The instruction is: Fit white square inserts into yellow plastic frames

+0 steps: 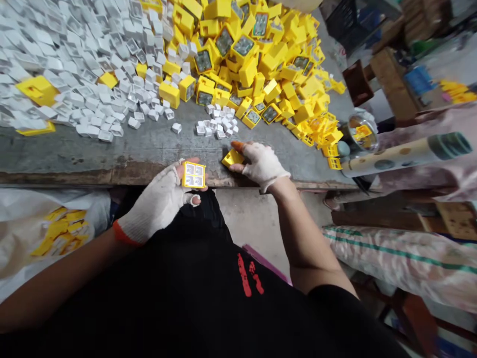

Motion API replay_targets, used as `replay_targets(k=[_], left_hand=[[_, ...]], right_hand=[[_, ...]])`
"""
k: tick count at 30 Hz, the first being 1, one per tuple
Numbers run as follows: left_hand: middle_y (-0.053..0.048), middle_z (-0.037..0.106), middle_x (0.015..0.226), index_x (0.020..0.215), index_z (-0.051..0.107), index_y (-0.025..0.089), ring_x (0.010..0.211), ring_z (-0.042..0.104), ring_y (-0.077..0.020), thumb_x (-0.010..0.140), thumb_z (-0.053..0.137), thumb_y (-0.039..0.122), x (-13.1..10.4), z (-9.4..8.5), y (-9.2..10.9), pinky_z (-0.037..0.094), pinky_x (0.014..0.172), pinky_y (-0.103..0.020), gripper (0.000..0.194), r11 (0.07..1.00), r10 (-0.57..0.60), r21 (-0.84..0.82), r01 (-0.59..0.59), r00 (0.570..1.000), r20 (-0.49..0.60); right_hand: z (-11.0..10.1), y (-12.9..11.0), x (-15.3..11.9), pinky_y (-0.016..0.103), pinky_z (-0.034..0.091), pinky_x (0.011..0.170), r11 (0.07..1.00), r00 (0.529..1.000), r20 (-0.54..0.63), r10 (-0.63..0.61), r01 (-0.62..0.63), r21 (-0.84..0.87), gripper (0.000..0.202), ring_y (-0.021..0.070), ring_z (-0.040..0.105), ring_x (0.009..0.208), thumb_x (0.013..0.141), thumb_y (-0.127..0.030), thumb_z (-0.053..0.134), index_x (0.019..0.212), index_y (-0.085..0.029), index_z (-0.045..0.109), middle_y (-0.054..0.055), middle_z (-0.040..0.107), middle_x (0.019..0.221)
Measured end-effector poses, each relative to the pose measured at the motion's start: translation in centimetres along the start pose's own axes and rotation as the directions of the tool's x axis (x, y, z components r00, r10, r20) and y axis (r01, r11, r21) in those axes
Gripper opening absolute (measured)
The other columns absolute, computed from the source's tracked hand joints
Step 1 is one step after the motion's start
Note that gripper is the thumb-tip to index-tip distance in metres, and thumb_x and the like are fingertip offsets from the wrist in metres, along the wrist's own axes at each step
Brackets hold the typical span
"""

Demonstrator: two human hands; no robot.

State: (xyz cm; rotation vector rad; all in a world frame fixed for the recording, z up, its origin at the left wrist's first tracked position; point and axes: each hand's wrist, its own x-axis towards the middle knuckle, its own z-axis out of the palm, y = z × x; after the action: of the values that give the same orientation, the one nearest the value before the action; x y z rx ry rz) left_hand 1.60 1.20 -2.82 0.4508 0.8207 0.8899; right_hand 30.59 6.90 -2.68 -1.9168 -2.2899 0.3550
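Observation:
My left hand (158, 201), in a white fingerless glove with an orange cuff, holds a small yellow square frame (194, 185) just off the table's front edge. Several white caps (189, 169) sit in the frame's openings, facing up. My right hand (261, 164), gloved the same way, has its thumb and fingers closed around a yellow plastic housing (231, 158) resting on the table. The housing's far side is partly hidden by the fingers. A little beyond the hands lies a small cluster of loose white caps (219, 122).
The grey table (149, 151) carries a big heap of white caps (74, 59) at left and a pile of yellow housings (268, 59) at the back. Yellow frames (330, 136), a clear jar (363, 132) and a patterned roll (402, 154) are at right. A white sack (18, 209) hangs lower left.

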Motion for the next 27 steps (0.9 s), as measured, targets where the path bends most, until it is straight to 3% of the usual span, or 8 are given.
replay_targets(k=[2, 5, 8, 11, 16, 22, 25, 27], left_hand=[[-0.012, 0.082, 0.116, 0.135, 0.079, 0.021, 0.091, 0.078, -0.0262, 0.108, 0.078, 0.038, 0.1, 0.0, 0.2, 0.058, 0.063, -0.029, 0.031, 1.0, -0.011, 0.001, 0.011, 1.0, -0.006], [-0.011, 0.084, 0.12, 0.141, 0.077, 0.024, 0.094, 0.081, -0.0281, 0.111, 0.073, 0.035, 0.1, -0.1, 0.3, 0.057, 0.063, -0.029, 0.032, 1.0, -0.018, -0.019, 0.018, 1.0, 0.001], [-0.012, 0.085, 0.128, 0.141, 0.076, 0.024, 0.098, 0.084, -0.0295, 0.114, 0.068, 0.032, -0.3, -0.3, 0.4, 0.059, 0.061, -0.028, 0.029, 0.999, 0.005, -0.044, -0.004, 1.0, 0.019], [-0.013, 0.085, 0.135, 0.139, 0.077, 0.023, 0.104, 0.086, -0.0306, 0.114, 0.069, 0.03, -0.7, -0.4, 0.6, 0.061, 0.059, -0.027, 0.028, 0.998, 0.006, -0.059, -0.004, 0.999, 0.033], [-0.014, 0.086, 0.131, 0.14, 0.077, 0.018, 0.102, 0.087, -0.0302, 0.112, 0.07, 0.024, -0.9, -0.4, 0.8, 0.064, 0.057, -0.028, 0.029, 0.996, 0.002, -0.094, 0.002, 0.999, 0.04], [-0.01, 0.087, 0.116, 0.135, 0.08, 0.019, 0.098, 0.088, -0.0298, 0.106, 0.08, 0.02, -0.9, -0.5, 0.5, 0.067, 0.058, -0.028, 0.029, 0.993, 0.014, -0.116, -0.01, 0.999, 0.032], [-0.01, 0.087, 0.114, 0.126, 0.083, 0.017, 0.099, 0.087, -0.0288, 0.103, 0.086, 0.028, -1.3, -0.9, 0.0, 0.068, 0.061, -0.027, 0.025, 0.995, 0.089, -0.054, -0.086, 0.994, 0.056], [-0.013, 0.087, 0.122, 0.127, 0.084, 0.017, 0.106, 0.086, -0.0312, 0.103, 0.088, 0.04, -1.6, -1.3, -0.3, 0.07, 0.068, -0.03, 0.034, 0.983, 0.173, 0.05, -0.178, 0.981, 0.085]], right_hand=[[0.3, -0.6, -1.2, 0.061, 0.063, 0.114, 0.999, 1.0, 0.018, -0.025, 0.025, -0.021, 0.066, 0.0427, 0.078, 0.133, 0.095, -0.038, 0.086, 0.159, -0.023, 0.075, 0.017, 0.085, 0.14], [-0.1, -2.8, -2.9, 0.059, 0.065, 0.11, 0.992, 0.99, -0.094, -0.105, 0.111, 0.066, 0.061, 0.0401, 0.08, 0.125, 0.097, -0.051, 0.084, 0.152, -0.025, 0.079, 0.014, 0.086, 0.133], [-1.2, -5.4, -4.3, 0.057, 0.068, 0.108, 0.926, 0.947, -0.21, -0.244, 0.292, 0.24, 0.061, 0.0357, 0.081, 0.118, 0.103, -0.064, 0.078, 0.153, -0.028, 0.079, 0.01, 0.086, 0.128], [-2.1, -7.4, -4.6, 0.058, 0.069, 0.109, 0.839, 0.895, -0.263, -0.359, 0.433, 0.328, 0.059, 0.0354, 0.082, 0.119, 0.108, -0.067, 0.073, 0.152, -0.028, 0.081, 0.011, 0.086, 0.127], [-2.2, -8.6, -3.8, 0.062, 0.069, 0.114, 0.813, 0.871, -0.205, -0.447, 0.491, 0.314, 0.051, 0.0379, 0.082, 0.127, 0.112, -0.057, 0.07, 0.155, -0.03, 0.08, 0.012, 0.085, 0.137], [-2.5, -8.3, -3.8, 0.062, 0.069, 0.114, 0.841, 0.879, -0.107, -0.464, 0.475, 0.259, 0.049, 0.0401, 0.08, 0.128, 0.111, -0.054, 0.071, 0.155, -0.034, 0.08, 0.013, 0.084, 0.138], [-2.3, -8.7, -4.0, 0.064, 0.068, 0.111, 0.843, 0.868, -0.09, -0.488, 0.496, 0.209, 0.052, 0.0409, 0.081, 0.126, 0.111, -0.053, 0.071, 0.159, -0.033, 0.077, 0.013, 0.085, 0.143], [-1.6, -9.2, -4.2, 0.063, 0.066, 0.112, 0.849, 0.865, -0.078, -0.496, 0.502, 0.165, 0.052, 0.0401, 0.079, 0.129, 0.111, -0.054, 0.071, 0.16, -0.037, 0.076, 0.013, 0.083, 0.152]])
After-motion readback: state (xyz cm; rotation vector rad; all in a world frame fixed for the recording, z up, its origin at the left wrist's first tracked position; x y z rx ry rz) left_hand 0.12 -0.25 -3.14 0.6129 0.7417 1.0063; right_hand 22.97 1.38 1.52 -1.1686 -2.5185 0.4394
